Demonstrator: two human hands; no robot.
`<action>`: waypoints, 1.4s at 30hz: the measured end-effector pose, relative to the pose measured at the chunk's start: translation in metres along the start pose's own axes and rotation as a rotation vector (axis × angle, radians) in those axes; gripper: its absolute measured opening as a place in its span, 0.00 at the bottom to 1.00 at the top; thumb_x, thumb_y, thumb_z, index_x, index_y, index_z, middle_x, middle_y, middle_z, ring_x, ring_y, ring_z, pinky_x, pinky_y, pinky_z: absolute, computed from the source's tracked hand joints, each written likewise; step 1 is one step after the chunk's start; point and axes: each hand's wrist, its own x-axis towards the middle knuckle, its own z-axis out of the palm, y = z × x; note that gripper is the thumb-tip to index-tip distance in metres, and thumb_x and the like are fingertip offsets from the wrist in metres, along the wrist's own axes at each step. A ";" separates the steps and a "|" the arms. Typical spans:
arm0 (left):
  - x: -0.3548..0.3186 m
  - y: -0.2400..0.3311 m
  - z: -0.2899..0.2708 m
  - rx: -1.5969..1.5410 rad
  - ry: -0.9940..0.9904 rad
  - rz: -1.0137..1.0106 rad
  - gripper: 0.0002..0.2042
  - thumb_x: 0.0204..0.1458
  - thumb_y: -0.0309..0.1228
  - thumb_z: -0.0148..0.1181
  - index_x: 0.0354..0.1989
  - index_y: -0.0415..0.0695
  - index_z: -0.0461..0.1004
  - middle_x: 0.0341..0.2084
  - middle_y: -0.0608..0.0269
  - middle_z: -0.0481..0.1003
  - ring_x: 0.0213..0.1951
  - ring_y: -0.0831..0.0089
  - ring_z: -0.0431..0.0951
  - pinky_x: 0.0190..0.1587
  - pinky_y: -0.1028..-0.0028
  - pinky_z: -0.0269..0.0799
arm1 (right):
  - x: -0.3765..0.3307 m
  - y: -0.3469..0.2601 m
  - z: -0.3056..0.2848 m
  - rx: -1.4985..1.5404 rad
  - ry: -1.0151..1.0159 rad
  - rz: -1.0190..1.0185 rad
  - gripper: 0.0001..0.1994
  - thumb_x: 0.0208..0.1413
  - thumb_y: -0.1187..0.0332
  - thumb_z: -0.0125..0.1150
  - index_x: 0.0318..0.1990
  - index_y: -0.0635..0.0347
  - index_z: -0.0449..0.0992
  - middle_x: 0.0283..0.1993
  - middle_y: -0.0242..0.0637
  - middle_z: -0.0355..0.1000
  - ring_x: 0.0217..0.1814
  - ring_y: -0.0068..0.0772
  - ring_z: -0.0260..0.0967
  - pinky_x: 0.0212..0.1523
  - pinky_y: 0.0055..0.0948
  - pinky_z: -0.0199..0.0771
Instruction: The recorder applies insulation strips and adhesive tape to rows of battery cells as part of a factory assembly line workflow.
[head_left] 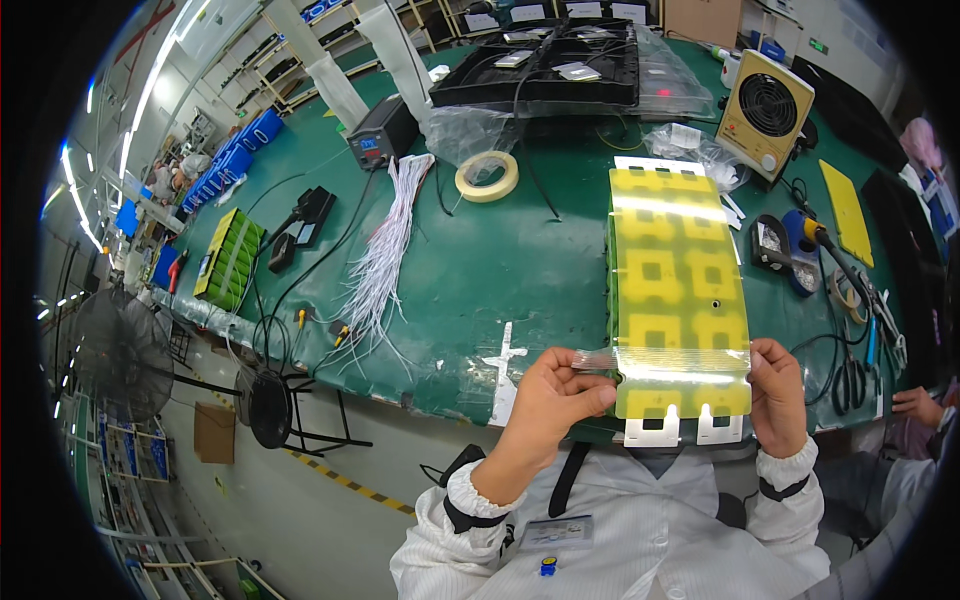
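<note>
Clear tape strip (668, 358) stretched across yellow battery pack (678, 290), pinched by left hand (548, 392) and right hand (778, 388); next likely pressing it flat

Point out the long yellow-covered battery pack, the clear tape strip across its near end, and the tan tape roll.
Long yellow-covered battery pack (678, 280), head view, middle of its top sheet.
Clear tape strip (680, 360), head view, mid-span over the pack.
Tan tape roll (487, 176), head view, its front rim.

Both arms reach forward in white sleeves. The left hand (553, 392) pinches with its fingers bent. The right hand (778, 392) grips too, thumb inward.
</note>
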 end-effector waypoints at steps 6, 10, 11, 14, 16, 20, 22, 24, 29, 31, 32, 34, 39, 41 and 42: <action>-0.002 0.000 -0.002 0.010 0.023 0.021 0.21 0.47 0.20 0.70 0.46 0.39 0.65 0.41 0.56 0.76 0.41 0.73 0.78 0.38 0.76 0.76 | 0.002 0.000 0.002 0.005 -0.016 0.013 0.09 0.59 0.71 0.63 0.43 0.65 0.72 0.39 0.35 0.76 0.37 0.23 0.73 0.41 0.23 0.76; -0.001 -0.001 0.000 0.013 0.019 0.028 0.22 0.47 0.19 0.70 0.47 0.39 0.65 0.42 0.56 0.76 0.42 0.73 0.78 0.39 0.76 0.76 | 0.001 -0.001 -0.002 0.008 -0.007 0.024 0.09 0.58 0.71 0.63 0.44 0.64 0.73 0.38 0.34 0.76 0.37 0.22 0.73 0.41 0.23 0.75; -0.001 -0.001 0.000 0.004 0.020 0.032 0.21 0.47 0.19 0.69 0.47 0.38 0.65 0.42 0.55 0.76 0.42 0.72 0.78 0.39 0.75 0.76 | 0.000 -0.001 -0.003 0.011 -0.006 0.032 0.10 0.58 0.71 0.64 0.44 0.63 0.73 0.38 0.33 0.76 0.37 0.22 0.73 0.41 0.23 0.75; -0.002 0.001 0.005 0.010 0.025 0.034 0.21 0.48 0.18 0.68 0.48 0.37 0.65 0.43 0.54 0.75 0.43 0.70 0.78 0.40 0.74 0.76 | 0.001 0.001 -0.003 0.021 -0.003 0.036 0.10 0.58 0.70 0.64 0.44 0.62 0.73 0.39 0.32 0.76 0.37 0.21 0.73 0.41 0.23 0.75; -0.005 0.003 0.003 0.026 0.042 0.063 0.21 0.48 0.17 0.66 0.49 0.36 0.65 0.44 0.52 0.75 0.44 0.68 0.78 0.44 0.72 0.77 | 0.003 0.003 -0.003 0.029 0.000 0.049 0.10 0.58 0.69 0.64 0.44 0.62 0.73 0.38 0.32 0.76 0.37 0.21 0.73 0.41 0.23 0.75; -0.004 0.003 0.000 0.024 0.054 0.046 0.21 0.48 0.16 0.66 0.49 0.36 0.65 0.45 0.52 0.75 0.45 0.68 0.78 0.46 0.72 0.76 | 0.001 0.003 0.001 0.033 0.000 0.047 0.10 0.59 0.69 0.64 0.44 0.62 0.73 0.37 0.31 0.76 0.36 0.21 0.73 0.41 0.23 0.75; -0.004 0.002 0.001 -0.013 0.000 0.047 0.22 0.47 0.15 0.66 0.50 0.37 0.65 0.46 0.54 0.74 0.47 0.68 0.77 0.48 0.71 0.76 | 0.000 0.004 -0.002 0.028 0.001 0.022 0.10 0.59 0.69 0.63 0.45 0.63 0.73 0.38 0.32 0.76 0.37 0.21 0.73 0.41 0.23 0.75; -0.004 -0.001 -0.002 -0.004 -0.019 0.066 0.23 0.46 0.15 0.67 0.49 0.38 0.64 0.47 0.55 0.74 0.48 0.68 0.77 0.49 0.71 0.76 | -0.002 0.003 -0.003 0.031 -0.014 0.014 0.10 0.60 0.69 0.63 0.45 0.63 0.73 0.39 0.32 0.75 0.38 0.21 0.73 0.42 0.23 0.75; -0.007 -0.001 -0.004 0.023 -0.080 0.071 0.26 0.44 0.15 0.69 0.51 0.39 0.62 0.49 0.55 0.72 0.51 0.68 0.75 0.51 0.70 0.76 | -0.010 0.002 0.001 0.019 -0.050 -0.051 0.19 0.59 0.66 0.64 0.52 0.65 0.68 0.41 0.32 0.74 0.39 0.20 0.71 0.45 0.22 0.73; -0.008 0.000 -0.005 0.032 -0.087 0.058 0.27 0.44 0.15 0.70 0.51 0.40 0.62 0.50 0.54 0.71 0.52 0.68 0.74 0.50 0.71 0.77 | -0.011 0.007 -0.002 0.029 -0.071 -0.077 0.21 0.58 0.65 0.65 0.54 0.65 0.67 0.40 0.31 0.73 0.39 0.20 0.70 0.45 0.22 0.72; -0.008 0.001 -0.005 0.044 -0.097 0.044 0.29 0.43 0.15 0.70 0.52 0.40 0.61 0.51 0.54 0.70 0.52 0.68 0.73 0.49 0.71 0.77 | -0.011 0.007 -0.003 0.041 -0.090 -0.105 0.23 0.58 0.64 0.66 0.56 0.66 0.66 0.39 0.30 0.73 0.39 0.20 0.70 0.46 0.21 0.72; -0.010 0.001 -0.005 0.063 -0.095 0.055 0.29 0.42 0.15 0.70 0.52 0.40 0.61 0.52 0.53 0.70 0.53 0.67 0.73 0.48 0.71 0.77 | -0.012 0.006 -0.003 0.021 -0.094 -0.086 0.24 0.57 0.64 0.67 0.56 0.66 0.65 0.39 0.30 0.72 0.39 0.20 0.70 0.46 0.21 0.71; -0.008 -0.004 -0.003 0.083 -0.097 0.075 0.30 0.41 0.13 0.70 0.51 0.41 0.61 0.52 0.53 0.69 0.52 0.66 0.73 0.46 0.72 0.78 | -0.014 0.003 -0.002 0.002 -0.067 -0.079 0.25 0.56 0.65 0.67 0.56 0.67 0.65 0.39 0.31 0.72 0.41 0.21 0.70 0.46 0.20 0.69; -0.007 -0.004 -0.003 0.111 -0.037 0.099 0.30 0.39 0.11 0.68 0.51 0.41 0.62 0.51 0.54 0.69 0.52 0.66 0.73 0.46 0.72 0.78 | -0.014 0.003 0.000 0.014 -0.084 -0.058 0.25 0.56 0.66 0.67 0.56 0.67 0.65 0.39 0.32 0.73 0.42 0.21 0.70 0.47 0.20 0.70; -0.008 -0.005 -0.005 0.093 -0.021 0.112 0.30 0.38 0.11 0.68 0.50 0.42 0.62 0.51 0.55 0.69 0.52 0.66 0.73 0.45 0.72 0.77 | -0.013 0.005 0.000 0.030 -0.081 -0.053 0.24 0.56 0.67 0.67 0.56 0.67 0.65 0.40 0.32 0.73 0.43 0.22 0.71 0.47 0.21 0.70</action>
